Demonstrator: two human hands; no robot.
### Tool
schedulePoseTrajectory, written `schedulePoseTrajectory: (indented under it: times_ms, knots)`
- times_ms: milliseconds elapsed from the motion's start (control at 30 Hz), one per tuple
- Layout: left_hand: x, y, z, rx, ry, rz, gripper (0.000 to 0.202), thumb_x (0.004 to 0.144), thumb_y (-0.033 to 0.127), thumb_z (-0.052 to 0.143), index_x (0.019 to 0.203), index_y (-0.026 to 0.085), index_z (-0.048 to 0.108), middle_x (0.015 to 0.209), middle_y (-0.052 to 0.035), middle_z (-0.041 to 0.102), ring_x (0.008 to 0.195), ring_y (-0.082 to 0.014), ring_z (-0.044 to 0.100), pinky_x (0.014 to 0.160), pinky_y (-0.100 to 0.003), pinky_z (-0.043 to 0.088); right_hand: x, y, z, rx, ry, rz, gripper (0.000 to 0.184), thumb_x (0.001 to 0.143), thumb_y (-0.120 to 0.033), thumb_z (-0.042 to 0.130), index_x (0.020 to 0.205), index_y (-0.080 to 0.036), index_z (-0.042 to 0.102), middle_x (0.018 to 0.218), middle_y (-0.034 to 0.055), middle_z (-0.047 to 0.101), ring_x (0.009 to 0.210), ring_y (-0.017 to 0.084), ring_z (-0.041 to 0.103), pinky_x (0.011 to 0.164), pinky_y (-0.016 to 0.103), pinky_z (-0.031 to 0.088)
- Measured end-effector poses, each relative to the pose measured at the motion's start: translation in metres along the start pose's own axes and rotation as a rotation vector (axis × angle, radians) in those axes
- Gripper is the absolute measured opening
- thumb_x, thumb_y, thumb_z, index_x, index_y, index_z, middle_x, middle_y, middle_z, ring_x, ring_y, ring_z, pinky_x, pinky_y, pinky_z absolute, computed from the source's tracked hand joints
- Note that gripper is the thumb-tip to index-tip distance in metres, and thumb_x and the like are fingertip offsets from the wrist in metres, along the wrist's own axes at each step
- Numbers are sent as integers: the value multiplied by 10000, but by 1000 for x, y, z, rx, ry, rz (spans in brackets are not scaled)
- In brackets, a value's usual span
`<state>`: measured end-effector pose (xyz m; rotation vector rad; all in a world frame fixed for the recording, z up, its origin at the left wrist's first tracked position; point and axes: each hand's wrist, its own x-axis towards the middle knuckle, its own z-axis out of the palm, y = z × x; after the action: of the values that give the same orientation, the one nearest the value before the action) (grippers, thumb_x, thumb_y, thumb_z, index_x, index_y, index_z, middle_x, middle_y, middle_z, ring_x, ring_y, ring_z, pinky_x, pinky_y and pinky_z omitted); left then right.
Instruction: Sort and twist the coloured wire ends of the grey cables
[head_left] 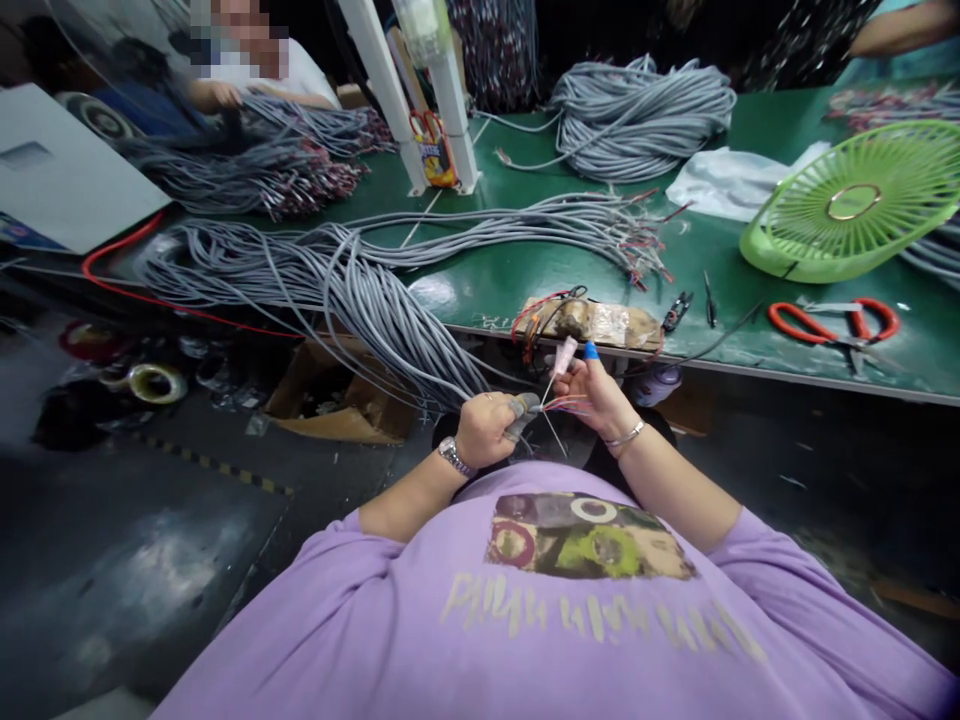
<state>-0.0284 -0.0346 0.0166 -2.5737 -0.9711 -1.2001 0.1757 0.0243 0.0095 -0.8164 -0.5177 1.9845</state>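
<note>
My left hand (486, 428), with grey coverings on its fingertips, is closed round the end of a grey cable. Thin coloured wires (566, 404) fan out of that end toward my right hand (602, 398). The fingers of my right hand are bent around these wires, and blue tape covers its thumb tip. A pinkish-white piece (564, 356) sticks up at its fingers; whether it is a finger wrap or something held, I cannot tell. Behind my left hand, a bundle of grey cables (390, 315) hangs over the edge of the green table (480, 290).
Beyond my hands lies a taped wooden board (622, 325) with wires. Red-handled pliers (855, 335), small cutters (677, 311) and a green fan (855, 200) are at the right. A cable coil (645, 115) sits behind; a cardboard box (345, 405) stands below. Another person (300, 75) works opposite.
</note>
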Motion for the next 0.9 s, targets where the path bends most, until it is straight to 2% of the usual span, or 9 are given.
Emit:
schedulePoseTrajectory:
  times_ms: [67,233,367,467,567,667,767,900]
  knots:
    - [6,-2,6,14,7,-19,213,914,220,512,1041,149,667,795,-68,724,706,-154,671,650,-277,547,0,-6,3,-28,-17,-12,523,800,-707,591,769,-185,597,638,-3,623,457,79,479,441,211,381]
    - [15,-5,20,44,3,-88,220,936,253,504,1027,146,673,774,-69,721,719,-162,680,665,-282,549,3,-10,3,-134,42,-54,383,740,-523,763,769,-165,630,608,-12,629,481,88,535,436,197,396]
    - [15,-9,29,79,-28,-107,206,934,265,521,982,148,683,808,-77,734,743,-164,690,690,-284,561,4,-1,0,-214,117,-260,436,657,-542,818,670,-168,594,534,-39,568,456,66,472,429,187,361]
    - [13,-10,33,93,-48,-111,215,931,266,517,1011,154,683,871,-89,747,766,-171,695,711,-296,571,6,6,0,-222,196,-383,479,680,-612,769,637,-177,575,508,-42,549,435,62,444,416,195,329]
    - [12,-10,33,90,-60,-98,219,926,253,514,1032,156,678,869,-88,745,762,-173,692,702,-296,568,11,9,1,-124,156,-263,506,708,-677,710,682,-183,602,584,-15,623,461,77,502,435,205,379]
    - [9,-10,35,83,-40,-77,219,922,249,503,1014,151,676,847,-91,736,748,-179,685,676,-302,558,14,7,5,-11,82,-148,485,721,-665,713,705,-193,604,640,0,662,512,102,559,501,235,467]
    - [6,-10,38,93,-58,-84,220,915,247,485,963,154,678,826,-95,726,746,-181,679,678,-307,553,16,3,9,57,83,-136,449,730,-623,737,703,-194,604,611,-6,640,534,111,574,519,238,484]
    - [2,-11,41,123,-89,-75,212,899,230,479,902,158,678,803,-90,722,725,-171,671,667,-296,545,17,2,13,81,109,-156,429,719,-586,767,713,-189,605,576,-27,603,519,92,548,476,213,435]
